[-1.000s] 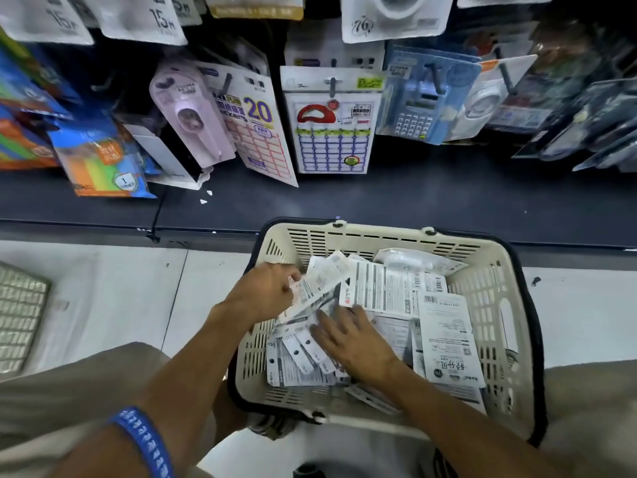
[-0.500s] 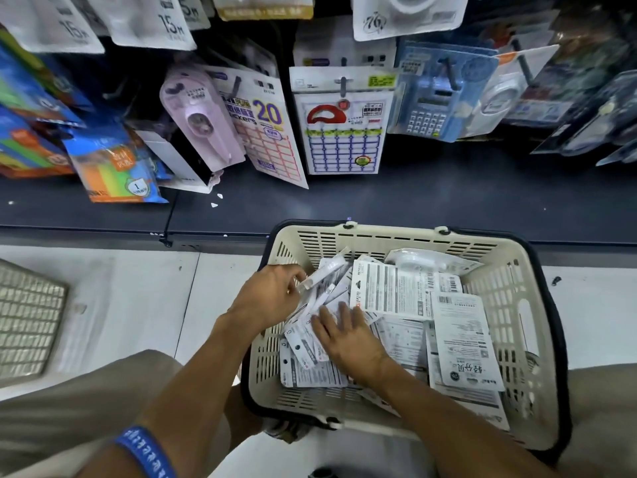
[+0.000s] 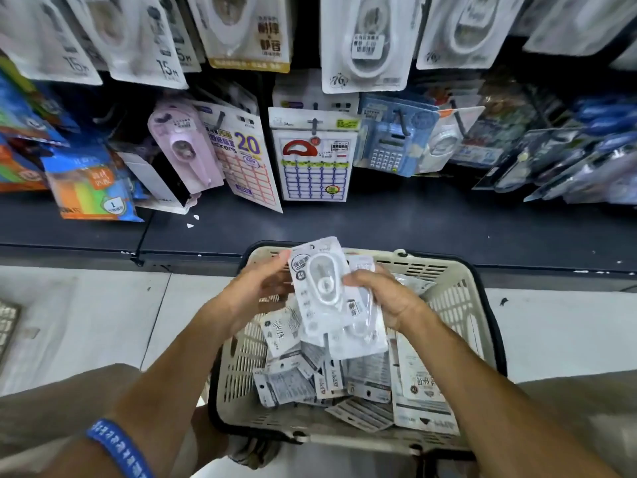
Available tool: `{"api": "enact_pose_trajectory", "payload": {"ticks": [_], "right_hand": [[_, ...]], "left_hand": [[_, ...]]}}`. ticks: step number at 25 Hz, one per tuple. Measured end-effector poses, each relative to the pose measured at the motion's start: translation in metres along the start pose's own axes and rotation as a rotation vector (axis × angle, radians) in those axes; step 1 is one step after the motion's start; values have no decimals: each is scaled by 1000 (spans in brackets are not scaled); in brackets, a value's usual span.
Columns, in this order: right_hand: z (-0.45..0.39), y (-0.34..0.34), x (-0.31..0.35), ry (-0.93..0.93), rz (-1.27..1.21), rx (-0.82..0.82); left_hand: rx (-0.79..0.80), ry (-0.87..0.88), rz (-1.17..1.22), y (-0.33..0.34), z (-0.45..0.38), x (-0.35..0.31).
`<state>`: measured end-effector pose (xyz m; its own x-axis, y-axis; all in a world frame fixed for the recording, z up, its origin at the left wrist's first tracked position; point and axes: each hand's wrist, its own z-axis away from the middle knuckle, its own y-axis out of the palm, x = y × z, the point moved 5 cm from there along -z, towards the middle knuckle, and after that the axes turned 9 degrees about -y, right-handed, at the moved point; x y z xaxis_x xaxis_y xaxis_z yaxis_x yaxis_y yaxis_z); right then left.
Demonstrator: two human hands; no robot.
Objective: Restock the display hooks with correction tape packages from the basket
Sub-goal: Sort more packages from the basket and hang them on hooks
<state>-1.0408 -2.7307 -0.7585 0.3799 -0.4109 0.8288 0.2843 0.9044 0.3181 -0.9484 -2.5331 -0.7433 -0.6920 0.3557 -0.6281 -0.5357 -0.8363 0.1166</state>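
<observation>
A cream plastic basket (image 3: 458, 305) with a dark rim stands on the floor between my knees, holding several white correction tape packages (image 3: 296, 381), most lying back side up. Above the basket I hold a small stack of correction tape packages (image 3: 320, 281), clear blister facing me. My left hand (image 3: 262, 288) grips the stack's left edge, thumb at its top corner. My right hand (image 3: 386, 298) grips the right edge with curled fingers. White correction tape packages hang on the display hooks (image 3: 365, 39) in the top row.
Below the hooks hang a lilac tape dispenser (image 3: 182, 146), sticker sheets (image 3: 313, 160) and a blue calculator pack (image 3: 389, 143). A dark shelf ledge (image 3: 413, 222) runs behind the basket. A second basket's corner (image 3: 7, 326) shows at the far left on the pale floor.
Both hands have risen out of the basket with a stack of packages, now turned blister side up. The view has tilted upward, showing the upper row of hooks.
</observation>
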Motion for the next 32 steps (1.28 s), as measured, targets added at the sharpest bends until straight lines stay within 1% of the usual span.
{"api": "enact_pose_trajectory", "payload": {"ticks": [2, 3, 4, 5, 6, 7, 10, 11, 13, 14, 17, 19, 21, 23, 25, 29, 31, 32], "right_hand": [[2, 4, 20, -106, -104, -94], [4, 8, 28, -160, -165, -148], [4, 10, 37, -194, -232, -202], [5, 11, 45, -202, -277, -234], [8, 14, 55, -191, -275, -227], [12, 15, 68, -194, -234, -178], [31, 8, 101, -267, 15, -34], [38, 6, 106, -257, 70, -6], [53, -3, 115, -237, 179, -13], [59, -10, 122, -246, 233, -60], [80, -49, 154, -337, 275, -329], [98, -72, 181, -419, 243, -437], [117, -81, 207, -533, 206, -457], [132, -80, 235, -651, 180, -421], [144, -74, 266, -731, 211, -407], [158, -80, 321, -921, 315, -610], [156, -85, 340, -969, 272, -652], [153, -87, 345, -963, 264, -674]], "left_hand": [[185, -15, -20, 33, 4, -2], [241, -3, 8, 48, 6, -7], [253, 25, 61, 62, 8, -14], [242, 59, 121, 70, 8, -21], [202, 98, 184, 76, 10, -30], [160, 137, 240, 78, 11, -39], [84, 245, 347, 75, 21, -59], [66, 265, 352, 74, 24, -63], [77, 274, 313, 81, 31, -68], [86, 263, 281, 87, 34, -69], [66, 198, 191, 98, 44, -61], [74, 189, -19, 105, 56, -54], [116, 222, -263, 117, 73, -56], [190, 292, -364, 131, 93, -79], [235, 416, -385, 141, 115, -120], [180, 661, -310, 141, 149, -201], [162, 719, -259, 140, 155, -222], [148, 736, -229, 140, 154, -227]]}}
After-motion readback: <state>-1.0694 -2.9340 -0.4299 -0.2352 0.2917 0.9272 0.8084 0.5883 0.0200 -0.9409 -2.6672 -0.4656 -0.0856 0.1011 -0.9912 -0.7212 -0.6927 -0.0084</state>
